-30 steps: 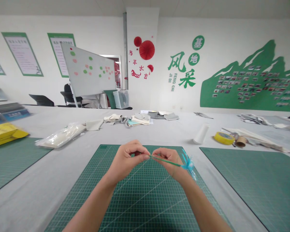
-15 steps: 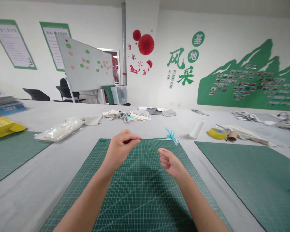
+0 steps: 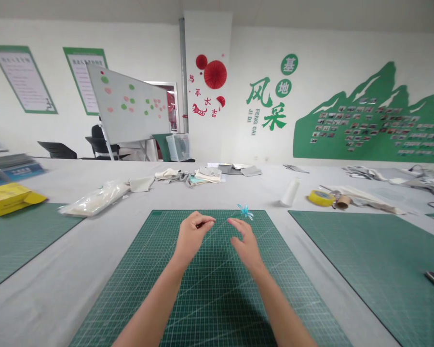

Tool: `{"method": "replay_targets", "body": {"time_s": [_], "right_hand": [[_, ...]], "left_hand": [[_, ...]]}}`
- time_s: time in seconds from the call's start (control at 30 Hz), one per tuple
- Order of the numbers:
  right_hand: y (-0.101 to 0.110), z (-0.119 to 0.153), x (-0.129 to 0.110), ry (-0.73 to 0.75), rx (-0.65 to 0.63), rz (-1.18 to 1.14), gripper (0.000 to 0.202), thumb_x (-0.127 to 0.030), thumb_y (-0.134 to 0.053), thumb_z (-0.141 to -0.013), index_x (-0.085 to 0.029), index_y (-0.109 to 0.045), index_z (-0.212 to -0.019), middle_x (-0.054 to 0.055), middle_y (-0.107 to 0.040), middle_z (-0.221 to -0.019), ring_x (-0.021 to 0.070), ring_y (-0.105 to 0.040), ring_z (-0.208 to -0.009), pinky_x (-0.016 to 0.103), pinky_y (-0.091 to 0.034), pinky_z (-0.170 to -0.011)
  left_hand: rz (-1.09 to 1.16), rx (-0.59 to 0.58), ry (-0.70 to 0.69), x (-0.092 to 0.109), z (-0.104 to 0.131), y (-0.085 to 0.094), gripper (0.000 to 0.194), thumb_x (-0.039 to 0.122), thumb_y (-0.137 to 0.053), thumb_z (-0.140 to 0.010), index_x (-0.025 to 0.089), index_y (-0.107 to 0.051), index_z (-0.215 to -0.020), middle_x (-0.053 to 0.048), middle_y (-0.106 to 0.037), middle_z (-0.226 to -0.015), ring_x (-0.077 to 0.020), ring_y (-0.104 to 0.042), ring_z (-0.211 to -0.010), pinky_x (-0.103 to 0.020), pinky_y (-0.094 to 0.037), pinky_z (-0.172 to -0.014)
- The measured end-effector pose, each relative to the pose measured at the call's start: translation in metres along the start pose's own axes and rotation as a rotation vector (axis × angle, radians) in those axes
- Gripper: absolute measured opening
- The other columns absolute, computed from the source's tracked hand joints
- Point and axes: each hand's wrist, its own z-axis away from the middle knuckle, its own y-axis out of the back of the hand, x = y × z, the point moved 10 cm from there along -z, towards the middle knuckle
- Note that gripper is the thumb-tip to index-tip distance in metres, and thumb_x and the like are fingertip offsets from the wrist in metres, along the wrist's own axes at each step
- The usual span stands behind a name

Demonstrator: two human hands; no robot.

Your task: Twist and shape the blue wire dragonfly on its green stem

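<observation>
Over the green cutting mat, my left hand is closed in a pinch. The stem between its fingertips blends into the mat and barely shows. To the right of the pinch, a small blue flower with shiny, bead-like petals appears just beyond my right hand. That right hand is open, its thumb apart from the fingers and its fingertips close to those of the left. I see nothing held in it, and I cannot tell whether it touches the stem.
A clear plastic packet and a yellow box lie to the left. Fabric scraps are at the back. On the right are a white cone-shaped object, a yellow tape roll and another cutting mat.
My right hand has opened from a closed curl, and its fingertips are nearer the left hand. The left hand has shifted slightly right and down, and the flower slightly left. The view has tilted up.
</observation>
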Motion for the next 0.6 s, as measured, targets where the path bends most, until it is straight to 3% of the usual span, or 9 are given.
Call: {"method": "replay_targets", "body": {"time_s": [0.1, 0.2, 0.27, 0.33, 0.47, 0.6], "right_hand": [[-0.042, 0.01, -0.01, -0.13, -0.076, -0.409, 0.044, -0.014, -0.045, -0.074, -0.024, -0.054, -0.115, 0.004, -0.054, -0.118, 0.0188, -0.048, -0.109, 0.036, -0.039, -0.091], [-0.06, 0.019, -0.005, -0.255, -0.082, -0.566, 0.03, -0.028, -0.047, -0.082, -0.02, -0.055, -0.11, 0.002, -0.058, -0.078, 0.0141, -0.053, -0.07, 0.027, -0.044, -0.066], [-0.054, 0.023, 0.002, -0.297, -0.019, -0.507, 0.027, -0.035, -0.051, -0.082, -0.017, -0.058, -0.1, -0.004, -0.045, -0.059, 0.0108, -0.041, -0.054, 0.023, -0.037, -0.053], [-0.042, 0.025, 0.007, -0.307, 0.049, -0.428, 0.025, -0.038, -0.053, -0.081, -0.015, -0.06, -0.089, -0.005, -0.039, -0.056, 0.0096, -0.034, -0.051, 0.022, -0.031, -0.049], [-0.024, 0.027, 0.004, -0.301, 0.098, -0.324, 0.028, -0.041, -0.051, -0.081, -0.015, -0.06, -0.078, -0.005, -0.037, -0.056, 0.0102, -0.032, -0.052, 0.023, -0.029, -0.05], [-0.024, 0.027, -0.005, -0.263, 0.055, -0.254, 0.028, -0.041, -0.05, -0.082, -0.016, -0.06, -0.074, -0.006, -0.032, -0.053, 0.0104, -0.031, -0.051, 0.022, -0.028, -0.049]], "left_hand": [[-0.014, -0.03, 0.005, -0.011, 0.007, -0.011, 0.016, 0.025, -0.055, -0.077, 0.019, -0.07, -0.08, 0.001, -0.052, -0.067, -0.0114, -0.05, -0.063, -0.024, -0.038, -0.061], [-0.012, -0.042, 0.023, -0.02, 0.011, -0.019, 0.016, 0.022, -0.055, -0.076, 0.019, -0.07, -0.076, 0.001, -0.05, -0.066, -0.0114, -0.049, -0.063, -0.024, -0.038, -0.06], [-0.003, -0.037, 0.035, -0.025, 0.011, -0.023, 0.017, 0.023, -0.054, -0.076, 0.019, -0.07, -0.079, 0.0, -0.052, -0.068, -0.0117, -0.05, -0.063, -0.024, -0.038, -0.06], [0.003, -0.03, 0.051, -0.029, 0.012, -0.026, 0.017, 0.024, -0.055, -0.076, 0.019, -0.07, -0.077, 0.0, -0.052, -0.068, -0.0121, -0.051, -0.064, -0.024, -0.039, -0.06], [0.033, -0.041, 0.086, -0.035, 0.013, -0.031, 0.017, 0.027, -0.056, -0.076, 0.019, -0.071, -0.078, -0.001, -0.054, -0.068, -0.013, -0.051, -0.065, -0.026, -0.04, -0.062], [0.109, -0.054, 0.158, -0.043, 0.017, -0.036, 0.018, 0.03, -0.058, -0.075, 0.019, -0.071, -0.078, -0.002, -0.056, -0.069, -0.0146, -0.053, -0.067, -0.027, -0.042, -0.064]]}}
